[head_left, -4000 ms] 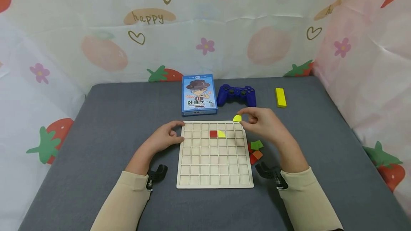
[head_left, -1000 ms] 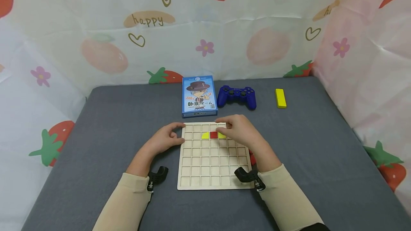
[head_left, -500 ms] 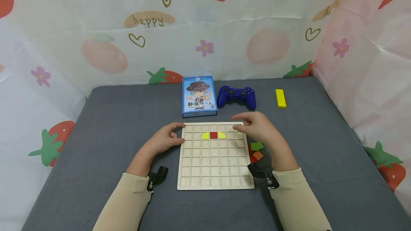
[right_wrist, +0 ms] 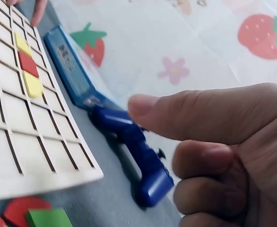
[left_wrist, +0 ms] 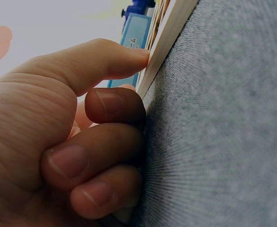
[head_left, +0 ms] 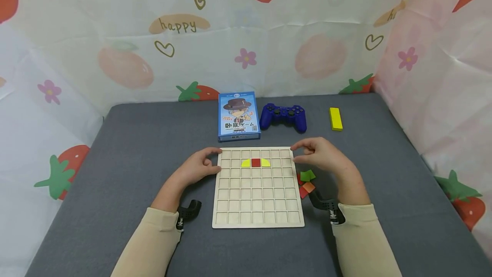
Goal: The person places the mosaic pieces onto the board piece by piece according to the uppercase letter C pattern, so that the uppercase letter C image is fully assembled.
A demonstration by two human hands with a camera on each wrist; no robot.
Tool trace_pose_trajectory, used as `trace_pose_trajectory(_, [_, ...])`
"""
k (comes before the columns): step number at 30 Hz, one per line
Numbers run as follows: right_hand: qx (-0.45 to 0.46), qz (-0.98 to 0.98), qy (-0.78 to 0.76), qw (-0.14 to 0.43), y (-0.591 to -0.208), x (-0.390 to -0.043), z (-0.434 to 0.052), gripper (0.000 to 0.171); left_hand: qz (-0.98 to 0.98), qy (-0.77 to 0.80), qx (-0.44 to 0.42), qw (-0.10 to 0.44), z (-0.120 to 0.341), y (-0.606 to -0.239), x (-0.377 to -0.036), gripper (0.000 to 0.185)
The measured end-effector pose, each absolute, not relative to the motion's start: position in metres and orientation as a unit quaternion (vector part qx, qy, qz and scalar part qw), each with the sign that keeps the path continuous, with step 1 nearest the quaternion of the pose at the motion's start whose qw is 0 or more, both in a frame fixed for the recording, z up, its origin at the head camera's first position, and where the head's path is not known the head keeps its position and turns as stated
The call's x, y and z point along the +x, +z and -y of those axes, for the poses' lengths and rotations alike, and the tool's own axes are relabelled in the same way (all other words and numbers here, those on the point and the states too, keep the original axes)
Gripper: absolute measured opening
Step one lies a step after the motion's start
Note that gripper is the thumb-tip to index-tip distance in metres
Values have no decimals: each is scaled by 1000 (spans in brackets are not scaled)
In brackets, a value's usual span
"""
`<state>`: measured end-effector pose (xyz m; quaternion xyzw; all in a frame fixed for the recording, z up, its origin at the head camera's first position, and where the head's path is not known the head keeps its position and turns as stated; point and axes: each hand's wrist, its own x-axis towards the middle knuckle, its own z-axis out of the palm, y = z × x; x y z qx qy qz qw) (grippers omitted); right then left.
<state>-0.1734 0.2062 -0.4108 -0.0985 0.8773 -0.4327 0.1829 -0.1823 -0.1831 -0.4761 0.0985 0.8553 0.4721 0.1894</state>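
A pale wooden grid board [head_left: 257, 187] lies flat on the grey table. In its second row from the back, a red square [head_left: 255, 163] sits between two yellow quarter-round pieces, a left one [head_left: 246, 163] and a right one [head_left: 265, 163]. My left hand [head_left: 195, 167] holds the board at its back left corner, thumb on the side edge and index finger at the corner. By the back right corner is my right hand [head_left: 326, 157], holding nothing, thumb and index finger apart and the other fingers curled in.
Loose green [head_left: 307, 175], orange [head_left: 308, 187] and red pieces [head_left: 303, 192] lie beside the board's right edge. Behind the board are a blue card-game box [head_left: 239, 116], a blue game controller [head_left: 283, 116] and a yellow block [head_left: 335, 119]. A patterned cloth [head_left: 246, 33] hangs behind the table.
My right hand has set the second yellow quarter-round piece left of the red square, let it go and moved right to the board's back right corner. My left hand has stayed in place.
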Motion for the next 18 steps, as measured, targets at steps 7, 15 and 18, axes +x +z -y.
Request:
trace_pose_trajectory(7, [-103,-866,-420,252,-420,-174,-226,39,-857,468,93,193,182,-475,-183,60])
trace_pose_trajectory(15, [-66,-848,-405,334,-429,-176,-232,36,-857,467,98,194,182,-475,-182,59])
trace_pose_trajectory(18, [-68,-843,-404,349,-431,-175,-231,35,-856,469,101,192,183,-476,-183,59])
